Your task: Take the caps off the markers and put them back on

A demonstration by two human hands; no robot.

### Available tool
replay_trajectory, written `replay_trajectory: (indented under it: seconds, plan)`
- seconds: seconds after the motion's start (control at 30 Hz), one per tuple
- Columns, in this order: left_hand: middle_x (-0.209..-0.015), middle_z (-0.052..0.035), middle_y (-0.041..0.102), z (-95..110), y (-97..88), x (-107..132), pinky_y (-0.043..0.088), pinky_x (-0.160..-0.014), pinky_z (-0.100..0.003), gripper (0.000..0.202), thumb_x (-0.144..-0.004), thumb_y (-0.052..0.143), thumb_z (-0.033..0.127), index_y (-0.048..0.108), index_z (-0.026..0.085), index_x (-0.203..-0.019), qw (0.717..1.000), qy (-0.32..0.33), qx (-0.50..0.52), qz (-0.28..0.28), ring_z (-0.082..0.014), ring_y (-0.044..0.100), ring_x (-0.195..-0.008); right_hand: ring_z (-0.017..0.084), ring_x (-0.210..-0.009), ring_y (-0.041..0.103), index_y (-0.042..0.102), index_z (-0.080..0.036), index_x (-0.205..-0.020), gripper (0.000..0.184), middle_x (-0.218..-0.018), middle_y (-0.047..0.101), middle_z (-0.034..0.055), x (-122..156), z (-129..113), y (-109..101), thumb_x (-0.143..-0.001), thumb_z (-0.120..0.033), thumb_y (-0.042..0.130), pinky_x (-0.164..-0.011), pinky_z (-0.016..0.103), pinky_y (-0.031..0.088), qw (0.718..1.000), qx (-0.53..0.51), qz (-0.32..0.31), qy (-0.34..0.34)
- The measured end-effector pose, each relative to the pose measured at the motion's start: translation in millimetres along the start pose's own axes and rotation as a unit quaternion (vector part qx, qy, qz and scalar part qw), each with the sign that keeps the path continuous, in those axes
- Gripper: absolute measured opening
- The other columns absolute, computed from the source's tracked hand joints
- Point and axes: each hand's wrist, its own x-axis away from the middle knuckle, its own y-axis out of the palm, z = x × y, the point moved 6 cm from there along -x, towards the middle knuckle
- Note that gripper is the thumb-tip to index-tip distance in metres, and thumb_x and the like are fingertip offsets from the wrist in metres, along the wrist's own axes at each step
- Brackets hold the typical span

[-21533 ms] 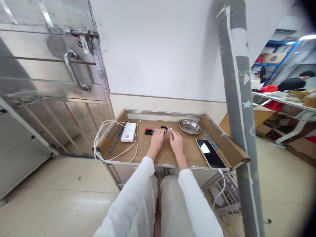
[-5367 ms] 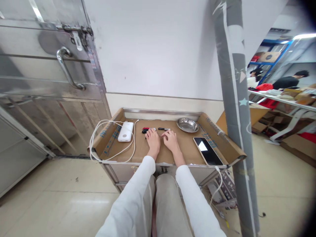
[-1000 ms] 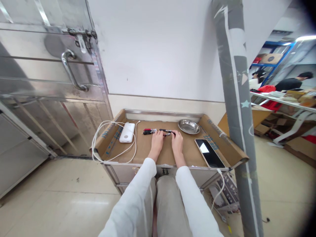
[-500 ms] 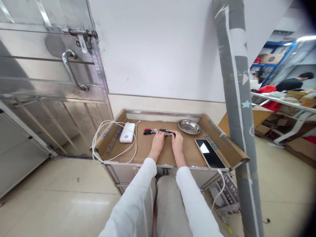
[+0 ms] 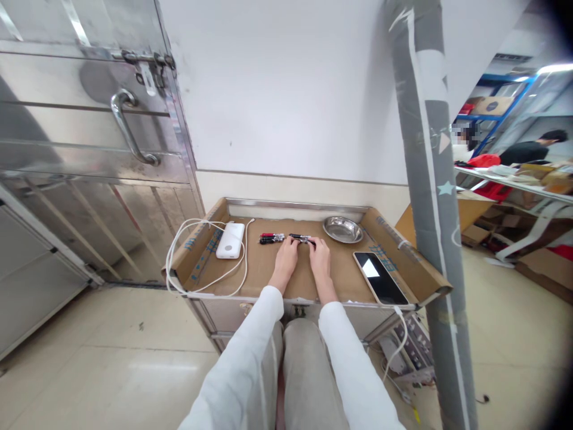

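Note:
At the middle of the cardboard-lined tabletop, a pair of black pens (image 5: 301, 237) lies crosswise, close together. My left hand (image 5: 285, 263) has its fingers bent and closed at their left end. At the right end, my right hand (image 5: 320, 263) pinches the nearer pen between thumb and fingers. The fingertips partly hide both pens. Just left of my left hand lies a small group of pens, with a red pen (image 5: 267, 235) on the far side and black pens (image 5: 268, 241) nearer me.
A white power bank (image 5: 230, 240) with a looped white cable sits at left. A round metal bowl (image 5: 343, 230) stands at back right, and a phone (image 5: 380, 278) lies at front right. Raised cardboard sides (image 5: 405, 263) border the top. A tall grey roll (image 5: 432, 179) leans beside it.
The nearer black pen has moved away from me and now lies close along the other one. My right hand has shifted slightly left; my left hand has hardly moved.

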Motion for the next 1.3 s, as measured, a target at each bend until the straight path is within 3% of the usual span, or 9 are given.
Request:
replay_trajectory:
  seconds: [0.5,0.83,1.07,1.3]
  plan:
    - [-0.114,-0.0143,0.053,1,5.4,-2,0.043,-0.097,-0.035,0.029,-0.088,0.038,0.008,0.050,0.010,-0.115,1.000,0.017,-0.003,0.003,-0.0209,0.052,-0.110,0.019,-0.090,0.057,0.066,-0.017,-0.097,0.025,-0.098,0.062,0.0092,0,3,9,-0.086,-0.014,0.043,-0.085,0.031,0.043,0.999,0.031,-0.034,-0.019]
    - [-0.097,-0.0086,0.057,2,-2.8,-2,0.046,-0.087,-0.034,0.012,-0.091,0.040,0.014,0.052,0.015,-0.092,1.000,0.001,0.014,-0.001,-0.0192,0.054,-0.096,0.018,-0.091,0.059,0.068,-0.018,-0.095,0.028,-0.101,0.063,0.0081,-1,-4,18,-0.086,-0.013,0.043,-0.088,0.031,0.045,0.993,-0.012,-0.091,-0.078]
    - [-0.095,-0.0075,0.057,0,-4.5,-1,0.045,-0.086,-0.033,0.010,-0.091,0.042,0.014,0.052,0.016,-0.090,1.000,-0.019,0.002,0.011,-0.0187,0.055,-0.094,0.019,-0.091,0.057,0.068,-0.016,-0.095,0.028,-0.097,0.063,0.0092,0,-3,14,-0.086,-0.013,0.042,-0.087,0.031,0.044,0.995,0.040,-0.068,-0.057]
    - [-0.099,-0.0123,0.057,-1,-3.7,0,0.044,-0.090,-0.039,0.012,-0.091,0.040,0.013,0.052,0.013,-0.094,0.998,-0.033,-0.048,0.029,-0.0226,0.054,-0.098,0.020,-0.095,0.053,0.063,-0.016,-0.105,0.031,-0.101,0.061,0.0094,1,-1,11,-0.084,-0.009,0.041,-0.087,0.031,0.042,0.997,0.056,-0.049,-0.038]
